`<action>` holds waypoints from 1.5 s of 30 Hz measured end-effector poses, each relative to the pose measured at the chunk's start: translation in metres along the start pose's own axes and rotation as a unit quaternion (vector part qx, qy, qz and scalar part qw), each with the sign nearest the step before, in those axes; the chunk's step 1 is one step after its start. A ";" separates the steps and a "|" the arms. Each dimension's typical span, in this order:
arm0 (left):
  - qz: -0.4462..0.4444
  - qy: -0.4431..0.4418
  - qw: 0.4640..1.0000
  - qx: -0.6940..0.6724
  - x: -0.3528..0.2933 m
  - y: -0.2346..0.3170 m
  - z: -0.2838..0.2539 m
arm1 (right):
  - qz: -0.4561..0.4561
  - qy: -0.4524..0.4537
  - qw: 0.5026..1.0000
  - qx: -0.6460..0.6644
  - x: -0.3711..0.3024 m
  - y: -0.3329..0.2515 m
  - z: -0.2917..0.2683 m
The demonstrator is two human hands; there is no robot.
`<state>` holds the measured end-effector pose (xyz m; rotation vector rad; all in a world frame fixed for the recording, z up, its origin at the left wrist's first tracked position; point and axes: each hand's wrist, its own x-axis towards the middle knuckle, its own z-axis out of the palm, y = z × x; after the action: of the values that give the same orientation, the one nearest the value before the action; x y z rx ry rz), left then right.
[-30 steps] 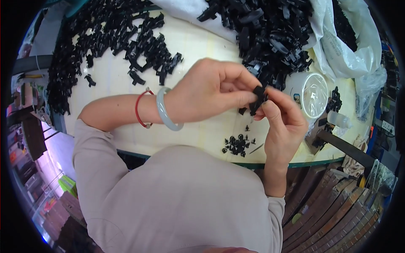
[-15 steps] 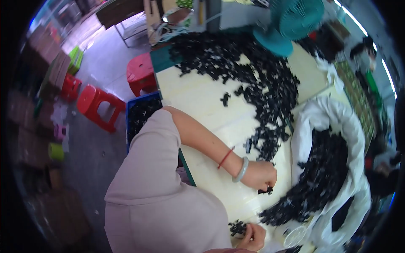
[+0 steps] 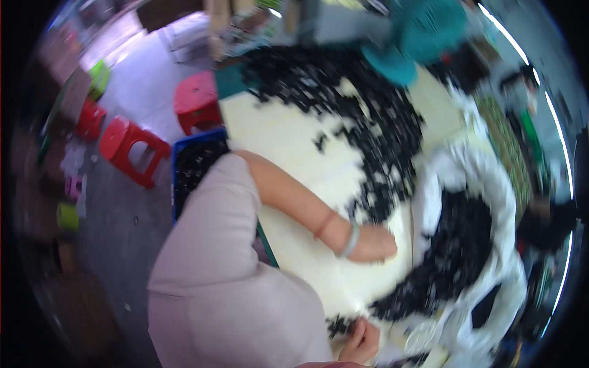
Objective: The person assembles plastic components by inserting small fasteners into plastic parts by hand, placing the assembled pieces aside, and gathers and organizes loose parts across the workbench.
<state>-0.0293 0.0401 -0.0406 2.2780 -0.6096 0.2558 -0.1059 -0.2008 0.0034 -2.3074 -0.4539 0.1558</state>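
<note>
Black parts (image 3: 392,132) lie loose in a broad curved band along the far side of the bench (image 3: 276,138), with a smaller pile (image 3: 339,325) near the closest edge. From left to right: a red stool (image 3: 118,138) stands apart from the bench; a blue crate (image 3: 174,184) beside the bench contains dark pieces (image 3: 196,162). The left arm (image 3: 282,190), bent at the elbow, reaches over the bench, forearm slanting down to the right in the view. A red band (image 3: 325,226) and a pale bangle (image 3: 350,239) encircle it near the wrist. The right hand (image 3: 362,340) sits low, just right of the smaller pile, fingers curled toward the palm; its grip content cannot be told. The left hand (image 3: 373,243) is back-up, fingers angled downward over the bench; blur hides finger spacing and any held part. At right, an open-mouthed white sack (image 3: 506,227) contains more black parts, which spill onto the bench.
</note>
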 end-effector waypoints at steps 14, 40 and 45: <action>0.092 0.095 0.978 0.163 -0.016 -0.003 -0.045 | 0.066 0.138 0.988 0.003 -0.028 0.001 -0.009; -0.360 0.011 0.881 0.306 -0.065 -0.107 -0.175 | -0.110 -0.316 0.871 -0.359 0.333 -0.144 0.115; -0.360 -0.054 0.885 0.291 -0.061 -0.112 -0.178 | -0.075 -0.350 0.821 -0.444 0.354 -0.135 0.123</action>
<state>-0.0264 0.2567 -0.0072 2.9263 0.3500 -0.0757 0.1556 0.0993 0.0222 -3.0468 -1.3027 0.8992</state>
